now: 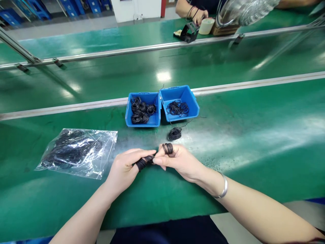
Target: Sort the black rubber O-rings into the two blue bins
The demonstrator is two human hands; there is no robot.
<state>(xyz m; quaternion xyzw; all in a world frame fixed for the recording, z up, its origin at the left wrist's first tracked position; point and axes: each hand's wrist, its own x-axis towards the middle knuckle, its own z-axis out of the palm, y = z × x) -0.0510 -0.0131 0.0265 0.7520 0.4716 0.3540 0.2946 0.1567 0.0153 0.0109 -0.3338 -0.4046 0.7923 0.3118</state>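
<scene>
My left hand (125, 166) is closed round a bundle of black cord coils (142, 164) above the green table's near part. Thumb and fingertips of my right hand (175, 162) pinch at the right end of that bundle, and another black coil (168, 148) loops round a finger of this hand. Just beyond my right hand a loose black coil (174, 134) lies on the table. Several wound coils (140, 110) fill the left blue bin (143, 124). Looser black cord (178, 108) lies in the right blue bin (194, 101).
On the left lies a clear plastic bag (76, 152) of black cord. A pale metal strip (50, 110) runs behind the bins. Across the line, a person's hand (199, 15) is beside a black tape dispenser (187, 33) and a tape roll (206, 26).
</scene>
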